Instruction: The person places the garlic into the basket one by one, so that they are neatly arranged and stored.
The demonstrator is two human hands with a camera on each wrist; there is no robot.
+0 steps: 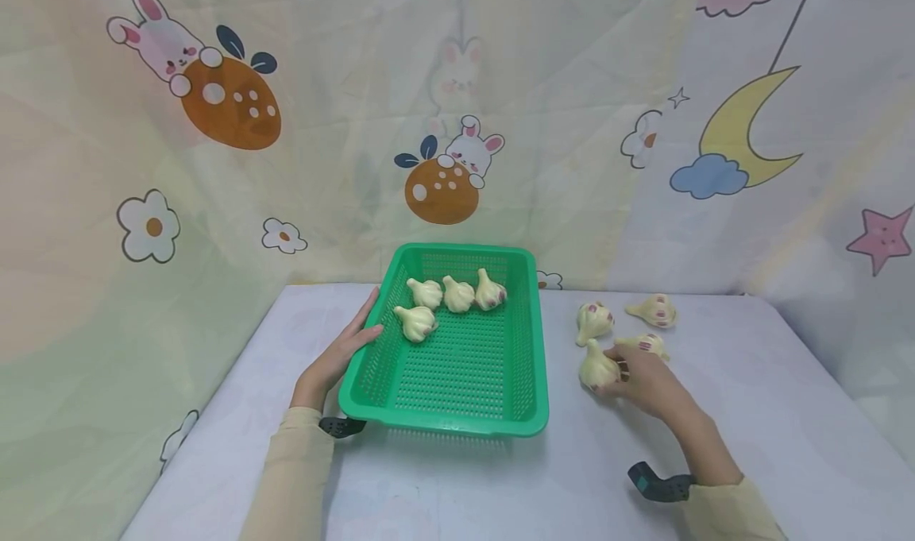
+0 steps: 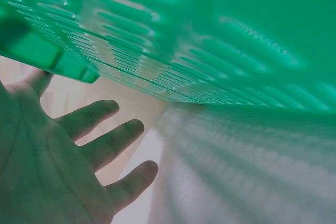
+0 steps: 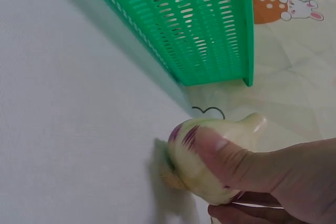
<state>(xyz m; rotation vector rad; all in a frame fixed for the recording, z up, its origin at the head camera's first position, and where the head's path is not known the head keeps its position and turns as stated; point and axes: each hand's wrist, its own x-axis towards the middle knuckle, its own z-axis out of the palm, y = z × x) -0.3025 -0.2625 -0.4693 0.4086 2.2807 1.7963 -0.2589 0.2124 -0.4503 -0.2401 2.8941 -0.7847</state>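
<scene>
A green plastic basket (image 1: 457, 425) stands on the white table with several garlic bulbs in its far part, among them a bulb (image 1: 418, 323) near the left wall. Against the basket's left rim rests my left hand (image 1: 341, 360); in the left wrist view its fingers (image 2: 113, 145) are extended and spread beside the slotted wall. To the right of the basket, my right hand (image 1: 646, 382) pinches a garlic bulb (image 1: 599, 369) between thumb and fingers. The right wrist view shows the thumb on this pale, purple-streaked bulb (image 3: 231, 129), close over the table.
Around the right hand lie more garlic bulbs: one (image 1: 594, 322) just behind it, another (image 1: 654, 311) farther back and right, and a third (image 1: 646, 342) partly covered by the hand. A patterned cloth (image 1: 343, 168) hangs behind the table (image 1: 722, 366).
</scene>
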